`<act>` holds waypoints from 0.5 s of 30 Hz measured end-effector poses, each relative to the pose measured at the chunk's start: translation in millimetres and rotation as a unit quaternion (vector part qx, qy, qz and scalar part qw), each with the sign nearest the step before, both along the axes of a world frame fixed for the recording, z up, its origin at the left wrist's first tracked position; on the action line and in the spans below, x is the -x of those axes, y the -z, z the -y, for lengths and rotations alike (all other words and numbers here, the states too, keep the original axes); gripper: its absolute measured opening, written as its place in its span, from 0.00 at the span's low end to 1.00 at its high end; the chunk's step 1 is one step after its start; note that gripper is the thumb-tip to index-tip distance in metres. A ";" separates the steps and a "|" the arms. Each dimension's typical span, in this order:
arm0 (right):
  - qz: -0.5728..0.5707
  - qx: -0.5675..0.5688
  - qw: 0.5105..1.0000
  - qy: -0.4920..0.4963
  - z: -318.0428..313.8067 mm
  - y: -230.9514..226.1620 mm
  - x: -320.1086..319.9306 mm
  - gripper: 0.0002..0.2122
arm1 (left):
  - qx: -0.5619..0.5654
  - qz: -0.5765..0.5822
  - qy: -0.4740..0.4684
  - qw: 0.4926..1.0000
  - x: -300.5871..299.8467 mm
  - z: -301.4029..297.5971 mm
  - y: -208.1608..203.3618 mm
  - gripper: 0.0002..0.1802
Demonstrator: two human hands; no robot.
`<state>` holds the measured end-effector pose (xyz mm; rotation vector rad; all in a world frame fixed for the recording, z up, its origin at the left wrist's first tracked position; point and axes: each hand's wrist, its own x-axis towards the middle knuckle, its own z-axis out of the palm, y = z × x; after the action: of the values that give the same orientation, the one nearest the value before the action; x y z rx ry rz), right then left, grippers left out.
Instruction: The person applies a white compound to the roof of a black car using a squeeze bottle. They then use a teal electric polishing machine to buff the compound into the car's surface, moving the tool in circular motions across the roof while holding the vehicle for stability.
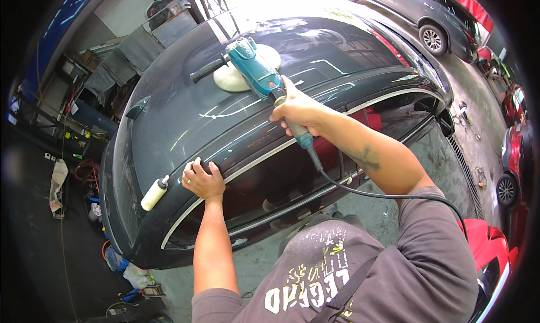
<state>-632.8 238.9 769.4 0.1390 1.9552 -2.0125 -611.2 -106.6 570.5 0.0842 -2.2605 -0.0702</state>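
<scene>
Polisher [259,73] is set on dark car roof [185,112]. Near left, bottle [154,195] is placed by left hand [203,181], likely for reach; that hand is rested empty, loosely bent, probably for balance. Farther, rear handle [302,134] is gripped by right hand [297,106], presumably for control.

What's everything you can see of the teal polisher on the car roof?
The polisher has a teal, plastic-looking body, a black side handle pointing left, and a round cream pad that looks soft and rests on the dark car roof. The right grip wraps its greyish rear handle; a black cord trails from the tail end. Whether it spins cannot be told.
</scene>
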 end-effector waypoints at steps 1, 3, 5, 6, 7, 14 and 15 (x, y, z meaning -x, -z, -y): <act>0.002 -0.004 1.000 0.002 -5.2 0.8 -0.5 0.57 | 0.001 0.000 -0.001 1.000 -0.4 0.5 1.0 0.23; 0.010 -0.008 1.000 0.010 -13.4 -2.2 -3.9 0.57 | 0.002 -0.002 -0.001 1.000 0.6 0.9 0.8 0.23; 0.000 -0.003 1.000 0.020 -20.8 -0.8 -3.1 0.52 | 0.000 0.000 0.002 1.000 0.7 0.9 -0.6 0.23; -0.005 0.000 1.000 0.024 -22.7 -1.2 -2.8 0.49 | -0.001 0.000 0.002 1.000 0.6 1.6 -1.4 0.23; 0.005 -0.004 0.999 0.031 -23.6 -2.1 -3.9 0.49 | 0.002 -0.004 0.003 1.000 -0.4 2.4 -0.8 0.23; 0.018 0.008 0.997 0.079 -40.9 -1.5 -0.7 0.56 | -0.139 -0.129 0.017 0.982 20.0 -37.6 -18.0 0.22; 0.014 -0.007 0.996 0.087 -44.2 -0.8 -0.4 0.56 | -0.208 -0.109 0.075 0.969 26.6 -66.4 -32.3 0.24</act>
<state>-632.4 283.1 770.2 0.3509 2.0017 -2.0912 -637.8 -40.2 602.8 0.1206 -1.9976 -0.6054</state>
